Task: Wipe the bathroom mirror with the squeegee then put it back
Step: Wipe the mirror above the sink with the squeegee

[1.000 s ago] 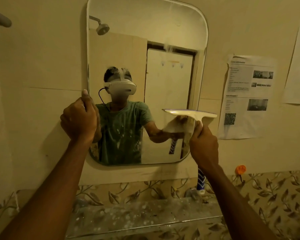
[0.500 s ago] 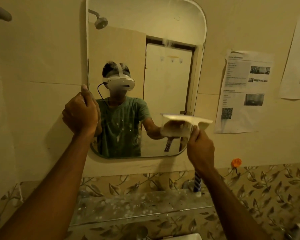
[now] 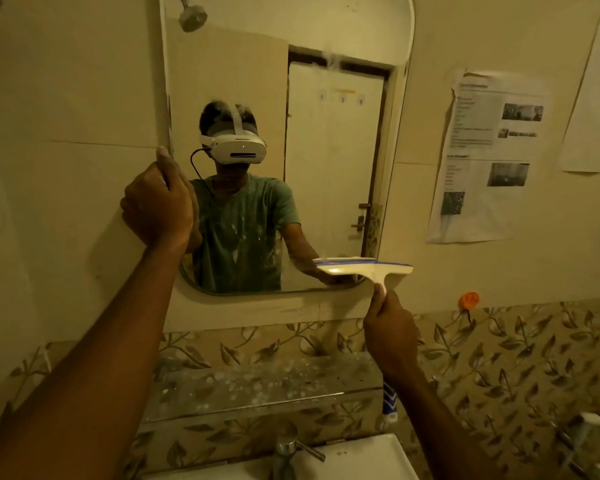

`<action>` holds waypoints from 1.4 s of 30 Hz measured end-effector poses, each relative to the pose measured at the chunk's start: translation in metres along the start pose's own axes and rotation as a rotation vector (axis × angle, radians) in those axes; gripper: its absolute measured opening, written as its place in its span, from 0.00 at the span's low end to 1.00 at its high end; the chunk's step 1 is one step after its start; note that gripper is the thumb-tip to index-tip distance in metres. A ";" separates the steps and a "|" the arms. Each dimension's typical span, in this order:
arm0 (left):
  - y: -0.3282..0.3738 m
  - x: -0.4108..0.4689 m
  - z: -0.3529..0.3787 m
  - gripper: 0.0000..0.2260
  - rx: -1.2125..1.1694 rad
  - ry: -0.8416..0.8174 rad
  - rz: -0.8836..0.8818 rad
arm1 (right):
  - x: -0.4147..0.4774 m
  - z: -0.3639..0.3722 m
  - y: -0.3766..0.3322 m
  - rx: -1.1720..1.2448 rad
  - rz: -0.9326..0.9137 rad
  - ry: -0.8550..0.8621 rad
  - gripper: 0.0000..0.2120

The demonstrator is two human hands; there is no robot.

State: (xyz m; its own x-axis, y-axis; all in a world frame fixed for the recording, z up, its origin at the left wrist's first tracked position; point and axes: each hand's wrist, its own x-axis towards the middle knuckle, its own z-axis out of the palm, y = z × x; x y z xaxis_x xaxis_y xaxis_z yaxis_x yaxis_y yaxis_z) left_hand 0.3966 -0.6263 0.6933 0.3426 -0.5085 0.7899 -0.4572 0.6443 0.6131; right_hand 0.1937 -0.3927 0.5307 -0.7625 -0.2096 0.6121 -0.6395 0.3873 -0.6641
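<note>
A wall mirror [image 3: 333,161] with rounded corners hangs ahead and reflects a person in a headset. My left hand [image 3: 158,206] grips the mirror's left edge at mid height. My right hand [image 3: 390,332] is shut on the handle of a white squeegee [image 3: 364,268] with a blue rubber strip. The squeegee's blade lies level at the mirror's lower right corner, against the glass just above the bottom rim. The blue-and-white end of its handle shows below my right wrist.
A spotted glass shelf [image 3: 257,386] runs under the mirror. Below it are a sink [image 3: 357,459] and a metal tap [image 3: 286,448]. Printed papers [image 3: 485,157] are stuck on the wall to the right, and an orange hook [image 3: 469,300] sits below them.
My right hand has drawn the squeegee down the mirror's right side to the bottom corner. My left hand has stayed on the left edge. The view has tilted downward, showing the sink.
</note>
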 end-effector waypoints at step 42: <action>0.095 0.114 -0.028 0.23 -0.201 -0.015 0.165 | 0.158 -0.075 -0.204 0.377 -0.345 0.164 0.21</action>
State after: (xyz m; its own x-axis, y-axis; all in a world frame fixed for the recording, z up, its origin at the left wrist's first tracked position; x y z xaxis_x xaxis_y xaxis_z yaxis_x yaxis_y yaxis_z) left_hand 0.4150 -0.6074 0.8413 0.2639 -0.3946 0.8801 -0.3334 0.8189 0.4671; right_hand 0.2107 -0.4375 0.7948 -0.4963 -0.1131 0.8608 -0.8638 -0.0352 -0.5026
